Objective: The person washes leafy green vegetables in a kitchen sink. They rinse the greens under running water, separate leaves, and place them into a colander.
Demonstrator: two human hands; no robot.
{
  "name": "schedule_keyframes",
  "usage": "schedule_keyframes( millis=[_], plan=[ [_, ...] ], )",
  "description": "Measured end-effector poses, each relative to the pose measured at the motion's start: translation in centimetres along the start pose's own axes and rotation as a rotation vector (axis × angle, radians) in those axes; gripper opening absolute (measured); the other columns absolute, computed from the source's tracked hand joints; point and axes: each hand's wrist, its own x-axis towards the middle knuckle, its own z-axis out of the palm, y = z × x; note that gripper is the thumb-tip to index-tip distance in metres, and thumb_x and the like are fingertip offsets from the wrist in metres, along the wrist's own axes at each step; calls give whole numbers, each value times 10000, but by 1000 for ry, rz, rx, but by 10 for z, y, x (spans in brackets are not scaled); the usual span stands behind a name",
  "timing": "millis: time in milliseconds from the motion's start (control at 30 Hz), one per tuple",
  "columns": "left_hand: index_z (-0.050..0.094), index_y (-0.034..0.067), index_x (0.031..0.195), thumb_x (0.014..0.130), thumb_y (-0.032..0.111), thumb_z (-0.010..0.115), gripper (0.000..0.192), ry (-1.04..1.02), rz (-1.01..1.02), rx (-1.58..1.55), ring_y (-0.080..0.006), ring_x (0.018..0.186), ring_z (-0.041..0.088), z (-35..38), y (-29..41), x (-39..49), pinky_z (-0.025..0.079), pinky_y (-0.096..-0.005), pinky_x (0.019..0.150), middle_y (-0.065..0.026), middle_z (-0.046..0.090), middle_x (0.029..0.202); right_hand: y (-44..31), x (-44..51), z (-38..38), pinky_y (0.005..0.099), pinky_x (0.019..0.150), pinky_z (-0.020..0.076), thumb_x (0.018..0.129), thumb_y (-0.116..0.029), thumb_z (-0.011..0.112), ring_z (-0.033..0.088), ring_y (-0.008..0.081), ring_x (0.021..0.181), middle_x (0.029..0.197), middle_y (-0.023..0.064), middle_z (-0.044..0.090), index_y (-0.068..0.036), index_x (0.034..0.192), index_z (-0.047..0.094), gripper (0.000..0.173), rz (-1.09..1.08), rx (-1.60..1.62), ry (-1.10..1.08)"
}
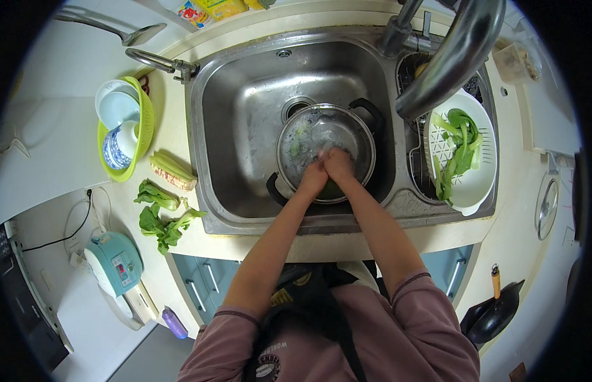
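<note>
A steel pot (296, 174) with black handles stands in the stainless-steel sink basin (238, 143), holding water with foam and bits of green. Both my hands are together in the pot, at the water. My left hand (315, 176) is on the left side and my right hand (339, 164) touches it on the right. Something dark green shows just below them, partly hidden by my wrists; whether either hand grips it is not visible. To the right, leafy green bok choy (463, 148) lies in a white colander (487, 162) over the smaller basin.
Left of the sink lie an ear of corn (171, 171) and loose bok choy (155, 227). Behind them stands a green basket (145, 129) of bowls (116, 107). A large faucet (448, 67) arches over the right side; a slim tap (157, 59) stands at the left corner.
</note>
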Motion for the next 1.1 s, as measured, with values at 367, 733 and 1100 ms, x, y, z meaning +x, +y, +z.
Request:
schedule_keyframes(
  millis=[367, 733, 1100],
  plan=[
    [626, -13, 1084, 910, 175, 482, 293, 48, 120, -44, -424, 985, 604, -5, 22, -19, 464, -415, 833, -258, 640, 1035, -11, -7, -4, 481, 841, 460, 862, -329, 503, 616, 434, 920, 951, 274, 643, 21, 887, 688, 397, -22, 138, 11],
    [631, -8, 1027, 848, 77, 559, 211, 18, 196, 274, -413, 981, 603, -8, 50, -41, 461, -448, 849, -259, 638, 1007, -1, 1, 0, 461, 788, 493, 881, -377, 552, 629, 416, 897, 935, 242, 663, 11, 894, 700, 415, 116, 102, -40],
    [527, 14, 1226, 824, 160, 628, 440, 254, 150, 686, -448, 931, 593, -48, 53, 8, 488, -480, 831, -216, 618, 1055, -52, -27, -36, 480, 763, 488, 913, -499, 500, 634, 383, 891, 925, 202, 662, -49, 897, 692, 489, 166, -1, 86]
  ],
)
